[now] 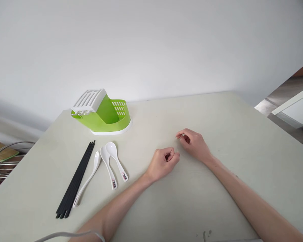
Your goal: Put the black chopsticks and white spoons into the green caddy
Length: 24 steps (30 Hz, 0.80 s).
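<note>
My left hand (164, 163) rests on the table as a loose fist, with a small hollow between the curled fingers and nothing seen inside. To its right and slightly farther off, my right hand (194, 144) lies with its fingers curled inward, also without a visible object. The two hands are close together but apart. Left of my left hand are a white spoon (120, 164), a second white spoon (108, 168) whose bowl overlaps the first, and a third white spoon (89, 178) turned on its side. A bundle of black chopsticks (75, 181) lies beside them.
A green utensil holder (103, 117) with a white slotted top (88, 100) and white base stands near the wall at the back left. A grey cable (65, 233) crosses the lower left. Beyond the table's left edge is a metal rack (7, 164).
</note>
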Each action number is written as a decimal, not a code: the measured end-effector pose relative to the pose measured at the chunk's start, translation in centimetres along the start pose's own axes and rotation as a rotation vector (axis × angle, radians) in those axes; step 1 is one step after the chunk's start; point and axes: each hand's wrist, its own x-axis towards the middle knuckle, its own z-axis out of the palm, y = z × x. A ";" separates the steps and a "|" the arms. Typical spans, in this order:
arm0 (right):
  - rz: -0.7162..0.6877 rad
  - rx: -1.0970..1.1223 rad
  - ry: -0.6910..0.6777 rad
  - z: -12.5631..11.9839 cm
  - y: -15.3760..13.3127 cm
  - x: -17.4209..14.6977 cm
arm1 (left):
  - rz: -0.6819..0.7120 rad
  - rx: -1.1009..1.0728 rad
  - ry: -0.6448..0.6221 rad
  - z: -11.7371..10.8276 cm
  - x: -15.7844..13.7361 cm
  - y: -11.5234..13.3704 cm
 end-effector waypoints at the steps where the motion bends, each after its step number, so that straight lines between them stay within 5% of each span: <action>1: 0.000 0.000 0.000 0.0 0.0 0.0 | -0.001 0.001 0.002 0.0 0.0 0.0; 24: -0.012 -0.032 -0.017 0.0 0.0 0.0 | 0.007 0.032 -0.003 0.0 -0.1 -0.1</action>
